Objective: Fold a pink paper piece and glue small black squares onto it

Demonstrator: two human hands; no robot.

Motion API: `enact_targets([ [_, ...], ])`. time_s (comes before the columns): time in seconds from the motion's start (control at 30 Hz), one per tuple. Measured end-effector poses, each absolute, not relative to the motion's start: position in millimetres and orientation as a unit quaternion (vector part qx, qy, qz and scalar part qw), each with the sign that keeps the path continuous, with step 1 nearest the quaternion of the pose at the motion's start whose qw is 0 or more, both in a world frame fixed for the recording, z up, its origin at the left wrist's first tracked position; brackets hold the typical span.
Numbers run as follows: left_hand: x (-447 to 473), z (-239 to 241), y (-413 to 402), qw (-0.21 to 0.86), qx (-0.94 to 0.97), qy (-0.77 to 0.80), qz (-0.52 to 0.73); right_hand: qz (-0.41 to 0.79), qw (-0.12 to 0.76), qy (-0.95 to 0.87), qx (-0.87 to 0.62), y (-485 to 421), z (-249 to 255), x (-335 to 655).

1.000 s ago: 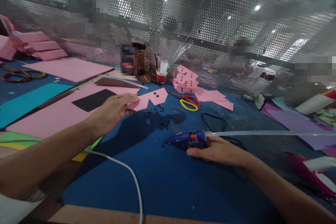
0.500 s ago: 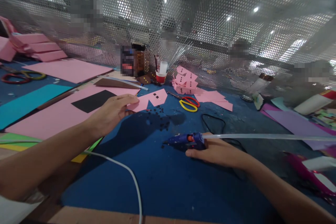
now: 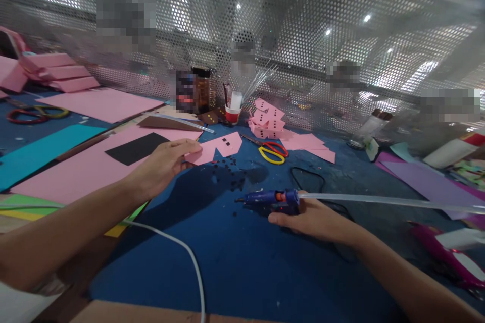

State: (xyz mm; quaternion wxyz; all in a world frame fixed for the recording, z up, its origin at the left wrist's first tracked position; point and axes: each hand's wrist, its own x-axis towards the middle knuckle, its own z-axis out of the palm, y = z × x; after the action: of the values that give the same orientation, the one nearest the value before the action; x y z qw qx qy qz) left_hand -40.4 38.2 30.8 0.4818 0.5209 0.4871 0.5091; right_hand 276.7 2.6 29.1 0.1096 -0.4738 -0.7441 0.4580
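Between thumb and fingers, my left hand [image 3: 168, 161] pinches one end of a notched pink paper cutout [image 3: 231, 145] that carries a few small black squares. The cutout is held over the blue tabletop [image 3: 235, 257]. My right hand [image 3: 310, 219] is wrapped round a blue hot glue gun [image 3: 271, 199], its nozzle pointing left. A long clear glue stick [image 3: 364, 199] runs out of the gun's back to the right. Several small black paper bits [image 3: 233, 174] lie scattered between the cutout and the nozzle.
Scissors [image 3: 273, 152] with red and yellow handles lie behind the gun. Pink cutouts [image 3: 267, 118] are piled near a red-and-white cup [image 3: 232, 113]. Coloured paper sheets [image 3: 76, 161] cover the left side. A white cable [image 3: 189, 252] crosses the front; a perforated metal screen [image 3: 295, 35] stands behind.
The glue gun's nozzle has risen slightly off the table, and the gun is a little more level. My left hand keeps the pink cutout in nearly the same place.
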Motion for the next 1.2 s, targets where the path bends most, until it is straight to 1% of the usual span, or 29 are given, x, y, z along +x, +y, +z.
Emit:
enact_targets([
  [0.1,-39.8,30.4,38.5,0.499,0.515,0.473,0.512,0.465,0.149,-0.719,-0.494,-0.1,33.0,274.6],
  [0.2,-37.0,34.3,35.7,0.49,0.53,0.479,0.498,0.46,0.188,-0.707,-0.504,-1.3,36.8,273.7],
  [0.4,-33.7,39.9,30.6,0.472,0.56,0.497,0.465,0.413,0.247,-0.698,-0.531,0.1,39.1,273.5],
  [0.5,-33.7,38.2,31.1,0.463,0.577,0.488,0.464,0.396,0.26,-0.688,-0.55,-0.1,37.9,272.7],
  [0.6,-33.4,36.0,31.5,0.46,0.587,0.481,0.46,0.398,0.267,-0.678,-0.557,-1.3,35.5,271.8],
  [0.77,-33.3,35.2,30.2,0.459,0.605,0.471,0.449,0.388,0.278,-0.714,-0.512,-2.8,34.6,271.1],
  [0.93,-34.1,35.9,28.9,0.453,0.623,0.463,0.438,0.31,0.267,-0.786,-0.463,-2.1,43.6,271.1],
  [1.2,-35.3,33.7,30.8,0.422,0.642,0.473,0.431,0.226,0.251,-0.85,-0.405,0.1,47.5,272.5],
])
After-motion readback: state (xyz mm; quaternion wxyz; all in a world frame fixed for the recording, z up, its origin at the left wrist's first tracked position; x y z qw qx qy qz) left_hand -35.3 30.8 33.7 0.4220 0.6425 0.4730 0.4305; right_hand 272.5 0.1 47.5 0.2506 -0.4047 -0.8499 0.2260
